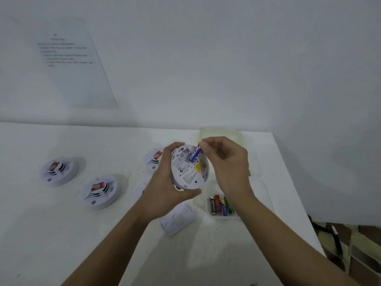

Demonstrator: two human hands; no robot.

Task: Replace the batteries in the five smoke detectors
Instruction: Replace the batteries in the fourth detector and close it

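Head view is the only one I have, and it looks down at a white table by a white wall.

My left hand is wrapped around a round white smoke detector, thumb under it, fingers curled over the far edge. It is held up off the table with its back side facing me. I can see a yellow sticker and small print there, but the print is too tiny to read.

My right hand pinches a blue battery by its top end with the fingertips. The lower end of the battery pokes into the open slot in the back of the detector. I cannot tell if it sits all the way in.

Three more detectors lie on the table: one far left, one nearer to me, and one partly hidden behind my left hand. Each has a red and white label on top.

A white cover piece lies just below my left wrist.

A clear tray near my right arm holds a few batteries, red, blue and green. My arm covers part of it. A clear yellowish tub sits behind my right hand, mostly hidden.

A sheet of paper hangs on the wall, too blurry to read.
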